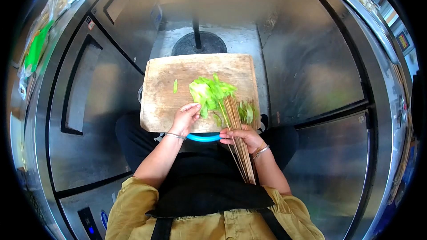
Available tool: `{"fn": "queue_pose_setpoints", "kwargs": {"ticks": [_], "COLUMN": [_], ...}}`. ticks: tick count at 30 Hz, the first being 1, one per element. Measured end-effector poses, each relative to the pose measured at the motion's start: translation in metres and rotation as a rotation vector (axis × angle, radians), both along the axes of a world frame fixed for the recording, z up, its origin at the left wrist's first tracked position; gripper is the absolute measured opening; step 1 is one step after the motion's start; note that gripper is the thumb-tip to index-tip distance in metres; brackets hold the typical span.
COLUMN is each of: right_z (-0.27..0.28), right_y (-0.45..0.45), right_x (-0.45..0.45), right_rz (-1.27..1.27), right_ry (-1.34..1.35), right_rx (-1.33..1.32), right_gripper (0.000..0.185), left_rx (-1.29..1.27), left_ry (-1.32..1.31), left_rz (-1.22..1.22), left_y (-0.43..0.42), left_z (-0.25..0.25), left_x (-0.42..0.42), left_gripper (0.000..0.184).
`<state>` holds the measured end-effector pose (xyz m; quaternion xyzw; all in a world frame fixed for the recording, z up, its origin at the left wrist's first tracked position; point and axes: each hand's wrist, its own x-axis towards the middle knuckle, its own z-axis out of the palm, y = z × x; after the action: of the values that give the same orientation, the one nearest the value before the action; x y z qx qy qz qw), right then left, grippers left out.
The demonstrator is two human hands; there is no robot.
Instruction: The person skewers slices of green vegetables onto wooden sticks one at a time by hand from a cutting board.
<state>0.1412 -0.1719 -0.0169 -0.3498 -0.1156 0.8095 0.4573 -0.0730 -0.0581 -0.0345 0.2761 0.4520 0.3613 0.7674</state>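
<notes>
Slice handling is in hand. Right hand (pixel 250 138) clamps sticks (pixel 233 114); left hand (pixel 186 118) meets slices (pixel 206 92), pinch indeterminable. Thin slices require light pressure.

Bent forearms reach forward; the left hand (pixel 187 118) pinches, palm inward, while the right hand (pixel 243 138) curls, thumb and fingers forward.

Steel cabinets (pixel 320 53), grey flr (pixel 167 40)

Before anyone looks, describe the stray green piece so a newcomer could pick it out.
Find the wooden board in front of the person. On its left half, beyond the left hand, lies a small, narrow green piece. Unlike the green pile to its right, it lies alone.
</notes>
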Motion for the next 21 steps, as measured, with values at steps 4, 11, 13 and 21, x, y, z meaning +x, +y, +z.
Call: {"fn": "queue_pose_setpoints", "kwargs": {"ticks": [4,11,13,21], "right_z": [0.005,0.005,0.002,0.004], "right_y": [-0.001,0.001,0.001,0.001], "right_x": [-0.002,-0.001,-0.001,-0.001], "right_rz": [-0.002,0.077,0.076,0.087], "right_ry": [-0.033,-0.184,-0.149,-0.155], "right_rx": [-0.012,-0.004,0.014,0.015], "right_gripper": [0.018,0.009,0.01,0.011], "left_rx": [-0.073,-0.061,-0.053,0.025], "left_ry": [-0.059,-0.091,-0.092,-0.078], "left_rz": [0.003,-0.042,-0.036,-0.041], "left_y": [-0.001,-0.001,0.001,0.002], "left_z": [0.013,0.025,0.024,0.024], "left_x": [0.014,0.032,0.034,0.042], "left_gripper": [0.008,0.008,0.009,0.008]}}
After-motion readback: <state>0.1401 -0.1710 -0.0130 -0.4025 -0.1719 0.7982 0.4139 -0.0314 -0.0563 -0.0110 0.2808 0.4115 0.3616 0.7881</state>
